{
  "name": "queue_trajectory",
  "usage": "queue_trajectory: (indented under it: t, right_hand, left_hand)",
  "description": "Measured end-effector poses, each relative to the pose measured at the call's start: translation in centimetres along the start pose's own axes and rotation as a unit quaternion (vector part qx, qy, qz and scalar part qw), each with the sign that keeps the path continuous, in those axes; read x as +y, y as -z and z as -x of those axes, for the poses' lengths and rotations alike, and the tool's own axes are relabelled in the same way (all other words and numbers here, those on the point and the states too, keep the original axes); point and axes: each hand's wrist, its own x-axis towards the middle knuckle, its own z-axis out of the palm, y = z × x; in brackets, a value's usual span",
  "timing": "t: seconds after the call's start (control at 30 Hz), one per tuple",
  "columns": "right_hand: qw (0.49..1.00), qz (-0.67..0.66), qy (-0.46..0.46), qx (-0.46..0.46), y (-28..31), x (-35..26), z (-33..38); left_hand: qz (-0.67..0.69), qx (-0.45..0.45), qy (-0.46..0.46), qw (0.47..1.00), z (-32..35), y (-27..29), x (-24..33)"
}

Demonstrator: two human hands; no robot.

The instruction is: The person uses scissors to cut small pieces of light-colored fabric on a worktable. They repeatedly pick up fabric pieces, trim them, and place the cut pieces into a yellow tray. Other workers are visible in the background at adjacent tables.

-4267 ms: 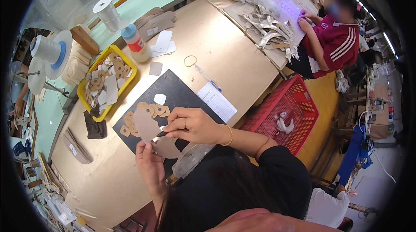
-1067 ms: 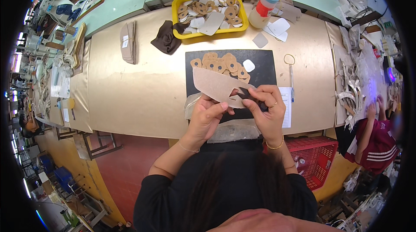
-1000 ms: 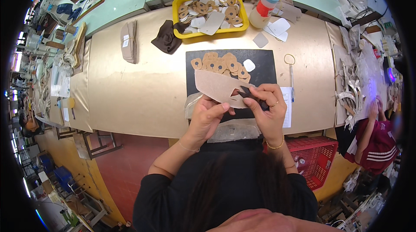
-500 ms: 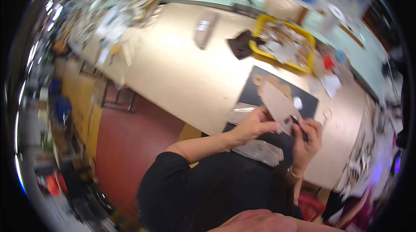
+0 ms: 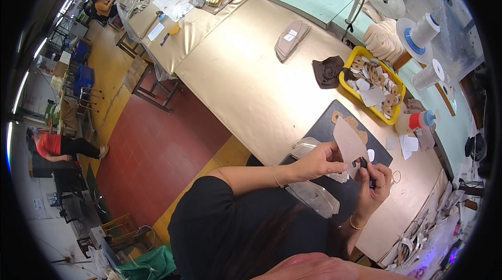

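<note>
Up close, both hands pinched one tan cutout over the bench: left hand gripping its edge, right hand holding the bottom.

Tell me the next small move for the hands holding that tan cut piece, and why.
Probably keep the left hand steadying the tan cut piece while the right hand works its small dark tool along the lower edge. The piece is held up above the black mat, and the tool already sits at that edge.
</note>
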Motion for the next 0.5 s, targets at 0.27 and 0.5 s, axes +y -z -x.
queue_trajectory:
  t: [0.27, 0.5]
  right_hand:
    - [1.0, 0.005, 0.005, 0.01, 0.17, 0.04, 0.56]
    - [1.0, -0.009, -0.016, -0.002, 0.49, 0.36, 0.76]
  left_hand:
    - [0.04, -0.018, 0.011, 0.999, 0.07, 0.11, 0.01]
    - [0.036, -0.009, -0.008, 0.999, -0.01, -0.41, -0.43]
